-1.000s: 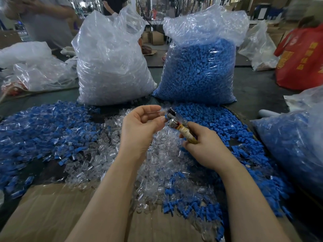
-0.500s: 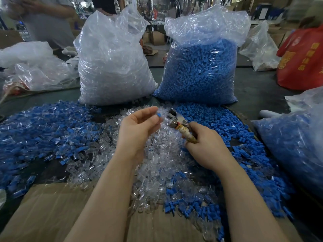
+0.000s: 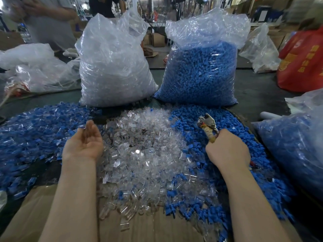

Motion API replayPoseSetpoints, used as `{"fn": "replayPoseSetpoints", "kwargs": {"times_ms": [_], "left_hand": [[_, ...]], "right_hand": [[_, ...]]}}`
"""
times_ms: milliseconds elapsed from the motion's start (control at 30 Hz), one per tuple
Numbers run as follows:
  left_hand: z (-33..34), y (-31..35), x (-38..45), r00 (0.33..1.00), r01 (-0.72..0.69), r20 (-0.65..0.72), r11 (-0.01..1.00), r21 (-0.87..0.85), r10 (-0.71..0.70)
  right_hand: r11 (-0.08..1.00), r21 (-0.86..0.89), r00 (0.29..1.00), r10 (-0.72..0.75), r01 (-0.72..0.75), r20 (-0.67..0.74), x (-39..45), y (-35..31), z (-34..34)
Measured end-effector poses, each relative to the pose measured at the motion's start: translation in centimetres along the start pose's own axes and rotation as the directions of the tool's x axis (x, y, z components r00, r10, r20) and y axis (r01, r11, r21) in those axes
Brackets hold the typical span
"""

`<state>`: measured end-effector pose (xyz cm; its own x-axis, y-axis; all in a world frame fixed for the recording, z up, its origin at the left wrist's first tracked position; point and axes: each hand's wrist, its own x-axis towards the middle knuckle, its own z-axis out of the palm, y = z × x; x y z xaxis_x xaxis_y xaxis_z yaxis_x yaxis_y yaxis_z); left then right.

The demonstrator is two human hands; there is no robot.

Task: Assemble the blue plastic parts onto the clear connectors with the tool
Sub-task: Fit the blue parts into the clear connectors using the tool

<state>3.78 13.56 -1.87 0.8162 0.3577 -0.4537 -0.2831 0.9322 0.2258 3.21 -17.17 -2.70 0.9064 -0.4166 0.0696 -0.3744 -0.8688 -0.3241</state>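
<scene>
On the far left, a heap of assembled blue-and-clear pieces (image 3: 35,130) spreads across the dark table (image 3: 258,95). The left hand (image 3: 83,144) hovers palm up at that heap's edge, its fingers straight, close together and holding nothing. Behind it stands a tall plastic bag of clear connectors (image 3: 113,67). In the middle lies a loose pile of clear connectors (image 3: 139,154), spilling forward onto a sheet of cardboard (image 3: 26,215). To the right stands a bag of blue plastic parts (image 3: 199,72), with loose blue plastic parts (image 3: 232,130) piled in front. Above these, the right hand (image 3: 227,149) has its fingers curled tight around the tape-wrapped handle of a metal tool (image 3: 208,126), its head pointing up and away. Another bag of blue pieces (image 3: 293,147) sits at the far right.
</scene>
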Motion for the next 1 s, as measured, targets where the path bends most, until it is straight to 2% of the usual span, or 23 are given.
{"fn": "replayPoseSetpoints", "kwargs": {"times_ms": [133, 200, 267, 333, 367, 400, 467, 500, 567, 667, 700, 733, 900, 1000], "left_hand": [[-0.3, 0.7, 0.3, 0.999, -0.054, -0.001, 0.998, -0.037, 0.054], [-0.2, 0.6, 0.2, 0.997, -0.07, 0.012, 0.998, 0.003, 0.07], [0.1, 0.1, -0.1, 0.996, -0.079, 0.05, 0.981, 0.179, 0.072], [0.6, -1.0, -0.7, 0.992, -0.11, 0.11, 0.876, 0.471, 0.065], [0.9, -1.6, -1.1, 0.986, -0.147, 0.158, 0.765, 0.626, 0.061], [1.1, -2.3, -1.6, 0.974, -0.207, 0.222, 0.606, 0.768, 0.051], [1.3, -3.7, -2.8, 0.93, -0.355, 0.368, 0.199, 0.913, -0.028], [1.3, -4.5, -3.2, 0.903, -0.418, 0.418, 0.02, 0.908, -0.098], [0.9, -6.2, -3.6, 0.863, -0.501, 0.455, -0.246, 0.83, -0.221], [0.3, -8.0, -3.2, 0.85, -0.508, 0.46, -0.629, 0.588, -0.257], [0.2, -8.4, -3.1, 0.846, -0.495, 0.469, -0.703, 0.51, -0.255], [0.2, -8.6, -3.0, 0.838, -0.492, 0.481, -0.734, 0.468, -0.256], [0.3, -8.6, -3.2, 0.82, -0.496, 0.528, -0.737, 0.46, -0.222], [0.3, -8.7, -3.1, 0.826, -0.488, 0.508, -0.758, 0.432, -0.243]], "right_hand": [[0.999, -0.05, 1.0, 0.013, -0.013, 0.012, -0.1, 0.0, 0.0], [0.997, -0.08, 0.999, 0.015, -0.012, 0.03, -0.1, 0.0, 0.0], [0.995, -0.096, 0.998, 0.02, -0.014, 0.058, -0.1, 0.1, 0.1], [0.994, -0.108, 0.997, 0.022, -0.014, 0.076, -0.2, 0.1, 0.1], [0.993, -0.118, 0.997, 0.022, -0.012, 0.08, -0.1, 0.1, 0.1], [0.992, -0.125, 0.996, 0.022, -0.011, 0.082, -0.1, 0.1, 0.1], [0.991, -0.13, 0.996, 0.019, -0.008, 0.084, 0.0, 0.1, 0.1], [0.991, -0.133, 0.996, 0.016, -0.005, 0.082, 0.0, 0.2, 0.2], [0.99, -0.138, 0.997, 0.013, -0.003, 0.071, 0.1, 0.3, 0.2], [0.992, -0.123, 0.999, -0.009, 0.015, 0.049, 0.1, 0.3, 0.2], [0.992, -0.119, 0.999, -0.022, 0.027, 0.046, 0.1, 0.4, 0.2], [0.992, -0.119, 0.998, -0.034, 0.039, 0.047, 0.2, 0.4, 0.3], [0.992, -0.117, 0.998, -0.039, 0.044, 0.049, 0.4, 0.4, 0.6], [0.993, -0.109, 0.999, -0.035, 0.039, 0.033, 0.3, 0.3, 0.7]]}}
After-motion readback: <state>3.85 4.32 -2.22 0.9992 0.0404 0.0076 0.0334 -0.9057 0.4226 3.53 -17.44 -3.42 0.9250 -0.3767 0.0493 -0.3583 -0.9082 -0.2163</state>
